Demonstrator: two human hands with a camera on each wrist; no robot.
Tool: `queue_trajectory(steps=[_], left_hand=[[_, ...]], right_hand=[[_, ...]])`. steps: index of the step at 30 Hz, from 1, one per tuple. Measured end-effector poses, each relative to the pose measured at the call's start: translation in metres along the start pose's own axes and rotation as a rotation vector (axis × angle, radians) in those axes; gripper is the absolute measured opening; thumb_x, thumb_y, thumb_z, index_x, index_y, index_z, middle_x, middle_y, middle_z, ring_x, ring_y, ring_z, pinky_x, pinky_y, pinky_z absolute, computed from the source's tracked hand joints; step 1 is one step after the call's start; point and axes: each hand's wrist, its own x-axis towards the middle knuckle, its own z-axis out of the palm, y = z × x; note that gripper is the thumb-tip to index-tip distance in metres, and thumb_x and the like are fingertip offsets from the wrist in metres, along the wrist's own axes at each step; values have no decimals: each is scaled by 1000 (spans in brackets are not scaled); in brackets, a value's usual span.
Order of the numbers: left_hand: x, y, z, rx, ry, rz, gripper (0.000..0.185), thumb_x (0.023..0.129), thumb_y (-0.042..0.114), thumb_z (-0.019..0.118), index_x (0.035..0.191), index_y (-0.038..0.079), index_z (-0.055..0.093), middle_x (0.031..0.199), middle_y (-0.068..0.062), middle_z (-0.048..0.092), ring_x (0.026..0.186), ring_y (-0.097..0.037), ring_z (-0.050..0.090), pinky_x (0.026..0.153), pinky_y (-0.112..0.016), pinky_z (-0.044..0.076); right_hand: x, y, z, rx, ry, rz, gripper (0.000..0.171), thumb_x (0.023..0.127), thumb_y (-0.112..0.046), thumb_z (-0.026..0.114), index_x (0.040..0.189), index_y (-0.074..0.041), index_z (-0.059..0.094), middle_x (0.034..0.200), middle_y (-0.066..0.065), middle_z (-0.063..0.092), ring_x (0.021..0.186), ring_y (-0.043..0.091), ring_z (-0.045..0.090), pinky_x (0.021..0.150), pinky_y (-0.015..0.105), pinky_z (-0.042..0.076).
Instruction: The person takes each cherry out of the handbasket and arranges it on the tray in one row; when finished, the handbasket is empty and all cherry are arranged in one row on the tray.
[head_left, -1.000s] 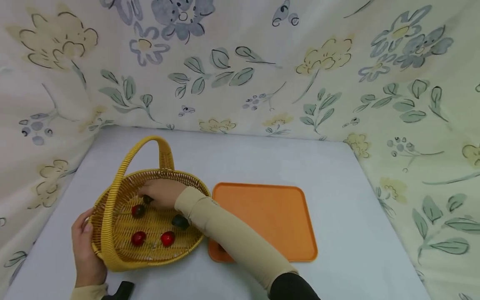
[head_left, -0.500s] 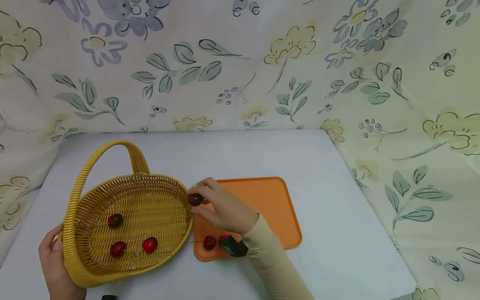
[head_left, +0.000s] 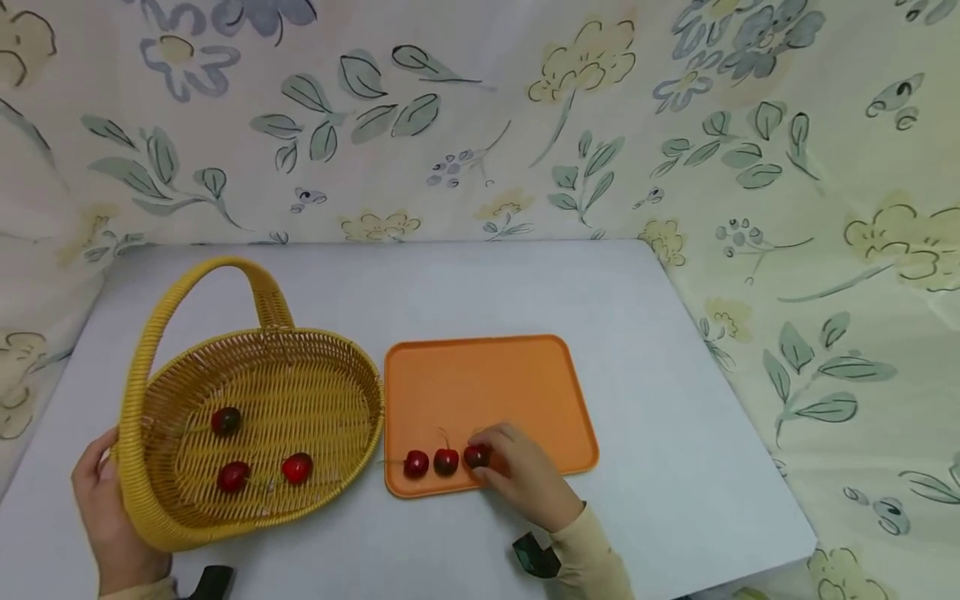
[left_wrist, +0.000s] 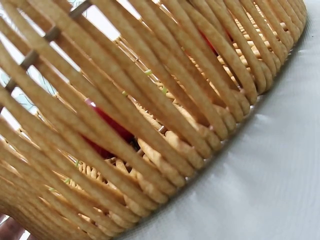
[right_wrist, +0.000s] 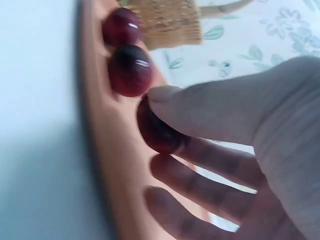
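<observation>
My right hand (head_left: 528, 479) pinches a dark red cherry (right_wrist: 159, 130) between thumb and fingers, low at the front edge of the orange tray (head_left: 480, 383). Left of it on the tray sit two more cherries, one red (head_left: 416, 464) and one partly dark (head_left: 446, 461), in a row with the held one. My left hand (head_left: 112, 517) grips the left side of a yellow wicker basket (head_left: 322, 408); its fingers are partly hidden behind the wall. Inside lie three cherries: a dark one (head_left: 226, 421), a red one (head_left: 233, 476) and a bright red one (head_left: 297, 468).
The basket's tall arched handle (head_left: 133, 400) rises on the left, and its right rim stands close beside the tray. Both rest on a white table (head_left: 675, 433). A floral cloth (head_left: 450, 125) hangs behind and along the sides.
My right hand has come out of the basket with a cherry and moved right to the tray's front edge, beside the two others. My left hand stays at the basket.
</observation>
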Motion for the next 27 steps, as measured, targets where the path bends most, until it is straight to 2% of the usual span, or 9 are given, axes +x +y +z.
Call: queue_trajectory(steps=[4,7,11,16,19,21,23,27], left_hand=[[2,-2,0,-17,-49,22,35,96,-3,49,131,-2,43,119,-21,58,84,-27,68,64,-30,58],[1,-3,-1,11,-85,56,36,96,-2,49,132,-3,42,118,-23,58,82,-27,68,63,-29,58],[-1,-4,0,38,-109,97,37,96,0,51,132,-5,42,118,-25,57,81,-26,67,63,-28,57],[0,-4,4,26,-109,88,38,96,1,52,132,-3,41,121,-22,55,84,-25,66,65,-27,57],[2,-5,5,58,-151,121,36,98,3,48,133,-3,42,121,-23,53,82,-24,65,64,-26,57],[2,-5,4,116,-172,152,35,99,5,46,133,-4,43,122,-24,52,84,-24,65,65,-25,56],[0,-4,2,221,-158,162,35,101,10,44,133,-2,44,124,-22,52,83,-21,64,63,-22,55],[-6,-2,-4,344,-98,105,37,101,17,43,135,2,44,132,-16,47,91,-17,62,64,-19,54]], right_hand=[[-8,1,13,14,5,35,35,87,-20,71,120,-14,59,114,-4,59,106,9,54,89,28,50],[-10,0,18,9,27,49,38,87,-19,71,121,-14,57,115,-4,58,108,9,54,92,29,50],[-9,-1,19,-5,47,22,37,87,-17,72,120,-14,58,114,-4,57,108,10,53,92,29,50],[-1,-3,9,-63,8,4,41,87,-20,72,123,-13,57,118,-1,56,110,12,53,93,30,50],[6,-12,-6,-109,-20,1,45,87,-24,71,127,-12,54,120,1,54,109,13,53,90,29,51],[13,-20,-19,-142,-1,-41,45,87,-25,71,127,-11,54,119,1,54,107,13,54,88,28,51],[22,-32,-33,-177,25,-100,44,88,-24,71,127,-11,55,118,1,55,106,14,54,87,27,52],[50,-62,-52,-287,42,-249,39,88,-24,70,123,-11,57,115,1,59,105,15,56,89,26,50]])
